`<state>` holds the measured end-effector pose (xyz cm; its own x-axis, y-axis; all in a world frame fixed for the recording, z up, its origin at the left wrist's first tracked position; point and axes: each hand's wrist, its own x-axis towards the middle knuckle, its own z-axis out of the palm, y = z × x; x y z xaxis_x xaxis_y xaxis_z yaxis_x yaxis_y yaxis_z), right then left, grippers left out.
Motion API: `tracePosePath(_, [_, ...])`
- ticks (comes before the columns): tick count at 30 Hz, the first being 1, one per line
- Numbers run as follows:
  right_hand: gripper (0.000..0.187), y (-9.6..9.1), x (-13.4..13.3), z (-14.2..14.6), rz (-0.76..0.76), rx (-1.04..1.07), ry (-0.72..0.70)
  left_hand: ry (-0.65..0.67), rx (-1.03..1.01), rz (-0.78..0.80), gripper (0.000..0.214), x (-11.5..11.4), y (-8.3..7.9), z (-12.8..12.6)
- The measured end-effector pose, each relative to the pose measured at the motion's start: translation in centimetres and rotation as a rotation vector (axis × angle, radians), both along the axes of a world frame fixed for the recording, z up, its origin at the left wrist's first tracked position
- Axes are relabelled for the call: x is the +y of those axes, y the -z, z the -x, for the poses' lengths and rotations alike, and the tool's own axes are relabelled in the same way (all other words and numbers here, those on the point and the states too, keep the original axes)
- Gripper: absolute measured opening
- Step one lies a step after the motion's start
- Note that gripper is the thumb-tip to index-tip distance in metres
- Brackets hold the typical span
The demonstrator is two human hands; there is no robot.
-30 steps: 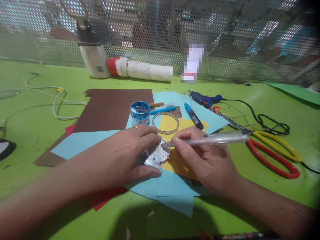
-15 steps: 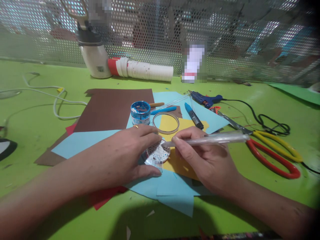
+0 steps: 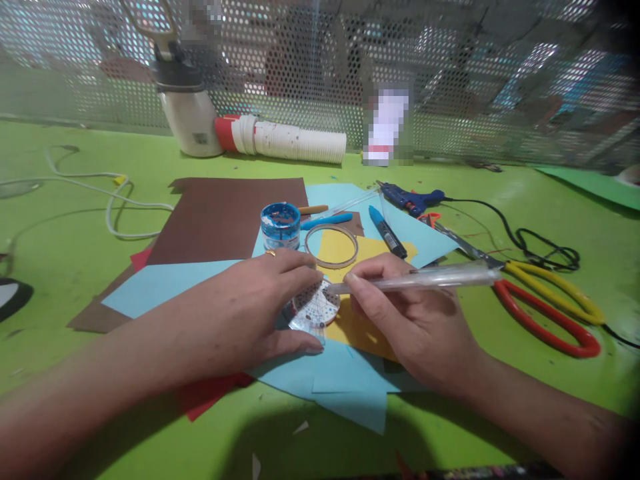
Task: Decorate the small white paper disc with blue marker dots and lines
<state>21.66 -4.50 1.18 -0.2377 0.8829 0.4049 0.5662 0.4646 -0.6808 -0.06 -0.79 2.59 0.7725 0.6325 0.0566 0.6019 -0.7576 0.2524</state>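
My left hand (image 3: 250, 310) presses down on a small round clear lid (image 3: 315, 308) with coloured dots, fingers curled round its edge; it lies on yellow paper (image 3: 360, 327). My right hand (image 3: 405, 320) pinches a clear pen (image 3: 425, 278), whose tip touches the lid's right rim. Light blue paper (image 3: 165, 283) lies under both hands. Just behind the hands sit a blue paint pot (image 3: 280, 225) and a clear tape ring (image 3: 331, 245).
Red and yellow scissors (image 3: 545, 310) lie at the right. A blue glue gun (image 3: 410, 198) with black cord, a blue marker (image 3: 387, 232), brown paper (image 3: 225, 217), a white bottle (image 3: 187, 107), stacked cups (image 3: 285, 140) and a white cable (image 3: 115, 200) sit on the green table (image 3: 60, 260).
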Motion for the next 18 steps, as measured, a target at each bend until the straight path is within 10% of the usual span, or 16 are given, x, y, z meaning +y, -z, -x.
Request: tracePosePath(18, [0.011, -0.13, 0.07, 0.12, -0.006, -0.004, -0.001, 0.005, -0.004, -0.005, 0.045, -0.01, -0.13, -0.21])
